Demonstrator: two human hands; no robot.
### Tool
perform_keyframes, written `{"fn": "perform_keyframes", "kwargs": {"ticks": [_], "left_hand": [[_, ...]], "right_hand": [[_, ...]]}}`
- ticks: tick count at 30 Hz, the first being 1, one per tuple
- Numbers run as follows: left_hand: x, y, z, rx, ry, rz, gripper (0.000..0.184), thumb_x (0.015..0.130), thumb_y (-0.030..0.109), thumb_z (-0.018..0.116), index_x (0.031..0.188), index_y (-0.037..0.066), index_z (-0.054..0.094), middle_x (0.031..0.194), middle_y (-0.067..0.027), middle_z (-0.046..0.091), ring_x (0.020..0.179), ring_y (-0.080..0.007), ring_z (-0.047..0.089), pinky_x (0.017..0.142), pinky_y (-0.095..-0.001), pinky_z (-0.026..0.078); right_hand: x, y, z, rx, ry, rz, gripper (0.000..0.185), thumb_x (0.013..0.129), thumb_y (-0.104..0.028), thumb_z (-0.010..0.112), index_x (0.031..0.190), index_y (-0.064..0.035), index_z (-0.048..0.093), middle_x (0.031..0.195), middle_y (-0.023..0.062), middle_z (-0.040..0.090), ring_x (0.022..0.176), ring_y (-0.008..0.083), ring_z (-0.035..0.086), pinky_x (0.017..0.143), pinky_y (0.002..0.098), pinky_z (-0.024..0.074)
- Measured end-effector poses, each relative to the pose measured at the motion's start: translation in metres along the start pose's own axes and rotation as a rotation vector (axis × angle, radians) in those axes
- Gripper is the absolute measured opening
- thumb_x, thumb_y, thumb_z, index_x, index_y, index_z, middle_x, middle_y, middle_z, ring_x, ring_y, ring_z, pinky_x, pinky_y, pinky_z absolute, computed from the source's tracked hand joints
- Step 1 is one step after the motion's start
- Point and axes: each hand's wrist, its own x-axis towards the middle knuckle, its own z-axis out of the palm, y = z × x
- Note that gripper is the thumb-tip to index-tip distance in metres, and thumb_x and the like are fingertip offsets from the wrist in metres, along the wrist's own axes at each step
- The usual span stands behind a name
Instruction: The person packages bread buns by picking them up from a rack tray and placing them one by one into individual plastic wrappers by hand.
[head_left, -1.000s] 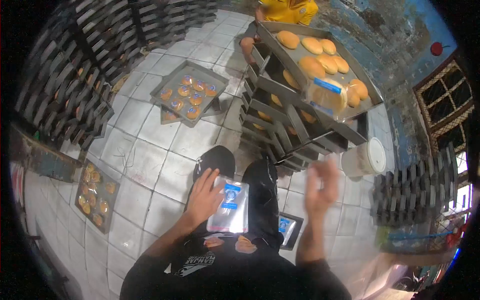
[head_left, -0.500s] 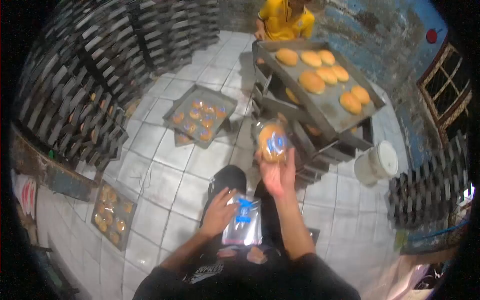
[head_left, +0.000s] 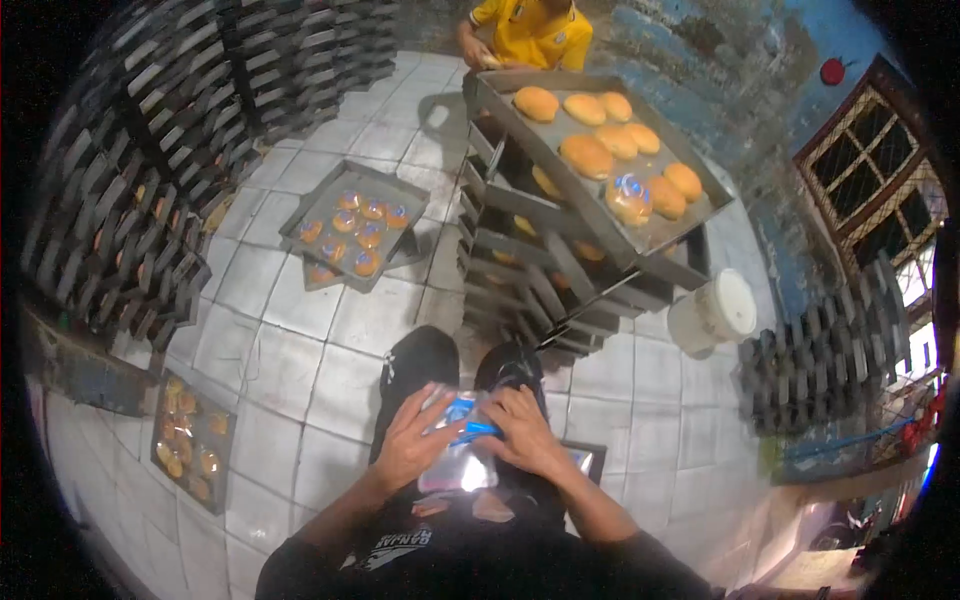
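Left hand (head_left: 408, 445) and right hand (head_left: 522, 435) meet over the clear blue-labelled packaging (head_left: 450, 472) on the lap, fingers partly curled at opposite sides; whether either pinches it cannot be told. Its long axis points away from the torso. Ahead and rightward, nearer the right hand, a wrapped bun (head_left: 627, 205) sits beside bare buns (head_left: 587, 156) on a raised tray (head_left: 655, 236), its rim between.

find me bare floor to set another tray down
Tiles look free between the lower-left tray and the knees, and between the white bucket and the dark tray right of the legs. Crowded: the raised tray, mostly covered by buns
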Motion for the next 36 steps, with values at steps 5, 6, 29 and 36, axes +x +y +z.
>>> {"fn": "perform_keyframes", "kwargs": {"ticks": [5, 6, 29, 36], "left_hand": [[0.011, 0.009, -0.001, -1.098, -0.247, -0.710, 0.031, 0.102, 0.020, 0.066, 0.121, -0.005, 0.068, 0.122, -0.0211, 0.070, 0.116, -0.0266, 0.068, 0.093, -0.0395, 0.056], [0.014, -0.003, 0.001, -1.324, -0.481, -0.790, 0.031, 0.104, 0.019, 0.064, 0.121, -0.007, 0.067, 0.110, -0.0192, 0.074, 0.105, -0.0241, 0.073, 0.086, -0.0377, 0.059], [0.083, -0.076, 0.020, -1.775, 0.589, -1.044, 0.027, 0.104, 0.025, 0.061, 0.119, 0.003, 0.061, 0.114, -0.0157, 0.072, 0.106, -0.0276, 0.070, 0.091, -0.0419, 0.058], [0.133, -0.064, 0.020, -1.772, 0.548, -1.180, 0.028, 0.097, 0.021, 0.073, 0.109, 0.000, 0.059, 0.116, -0.0189, 0.069, 0.107, -0.0318, 0.069, 0.089, -0.0460, 0.060]], "right_hand": [[0.047, 0.001, -0.093, 0.175, -0.128, -0.299, 0.027, 0.081, -0.009, 0.078, 0.107, -0.0042, 0.071, 0.131, 0.0188, 0.062, 0.124, 0.0357, 0.061, 0.101, 0.0435, 0.0525], [0.079, 0.010, -0.131, 0.130, 0.003, -0.474, 0.029, 0.083, -0.014, 0.081, 0.108, -0.0035, 0.071, 0.136, 0.0186, 0.059, 0.131, 0.0357, 0.056, 0.108, 0.0443, 0.0479], [0.165, 0.007, -0.246, 0.265, 0.553, 0.072, 0.052, 0.086, -0.025, 0.082, 0.126, -0.0004, 0.060, 0.115, 0.0128, 0.070, 0.105, 0.0214, 0.069, 0.093, 0.0349, 0.0558], [0.077, -0.009, -0.008, 0.095, 0.425, -0.248, 0.053, 0.068, 0.003, 0.082, 0.118, -0.0044, 0.064, 0.120, 0.0172, 0.064, 0.113, 0.0366, 0.065, 0.095, 0.0424, 0.0552]]}}
